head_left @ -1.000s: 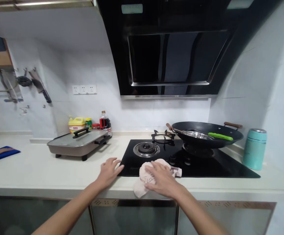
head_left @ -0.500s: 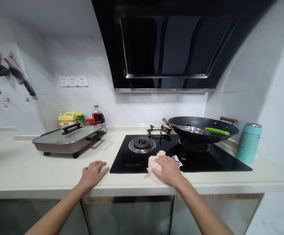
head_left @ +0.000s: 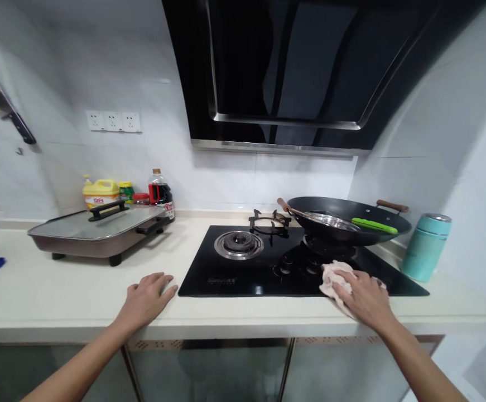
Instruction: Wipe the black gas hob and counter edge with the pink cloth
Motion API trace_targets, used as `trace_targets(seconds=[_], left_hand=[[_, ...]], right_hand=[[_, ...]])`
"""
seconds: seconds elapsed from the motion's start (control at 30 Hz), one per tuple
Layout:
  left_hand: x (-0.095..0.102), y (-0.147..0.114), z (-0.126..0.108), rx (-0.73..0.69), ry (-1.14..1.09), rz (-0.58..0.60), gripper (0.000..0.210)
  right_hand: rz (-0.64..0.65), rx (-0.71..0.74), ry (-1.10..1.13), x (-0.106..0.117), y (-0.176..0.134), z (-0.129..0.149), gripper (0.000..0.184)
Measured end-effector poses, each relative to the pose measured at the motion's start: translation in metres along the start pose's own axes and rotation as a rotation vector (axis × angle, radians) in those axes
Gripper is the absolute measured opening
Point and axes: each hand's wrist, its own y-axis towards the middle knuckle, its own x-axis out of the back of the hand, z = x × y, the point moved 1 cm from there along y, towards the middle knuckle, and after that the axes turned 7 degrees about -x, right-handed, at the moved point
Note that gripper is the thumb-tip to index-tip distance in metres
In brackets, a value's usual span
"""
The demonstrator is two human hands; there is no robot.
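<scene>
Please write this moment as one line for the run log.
Right hand: on pale pink cloth, over front edge of cooktop | Left hand: palm down on counter, left of cooktop | Wok: over right burner

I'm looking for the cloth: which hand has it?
The right hand, on the pink cloth at the stove's front edge; the left hand rests on the white counter.

Cloth (head_left: 332,277) pale pink, crumpled, bunched over right part of front edge of stove (head_left: 243,287), glossy black, flat in tabletop (head_left: 79,287).
</scene>
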Motion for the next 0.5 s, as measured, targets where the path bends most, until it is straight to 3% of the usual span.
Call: trace_targets(seconds=[0.17, 0.3, 0.5], left_hand=[[0.001, 0.000, -0.003, -0.005, 0.009, -0.005, 0.057], [0.003, 0.000, -0.006, -0.008, 0.017, -0.001, 0.058], [0.000, 0.003, -0.003, -0.023, 0.016, -0.041, 0.055]], right_hand=[[-0.013, -0.024, -0.077, -0.002, 0.033, -0.007, 0.053], [0.017, -0.023, 0.056, -0.011, 0.066, 0.007, 0.054], [0.125, 0.117, 0.124, -0.030, 0.106, 0.035, 0.042]])
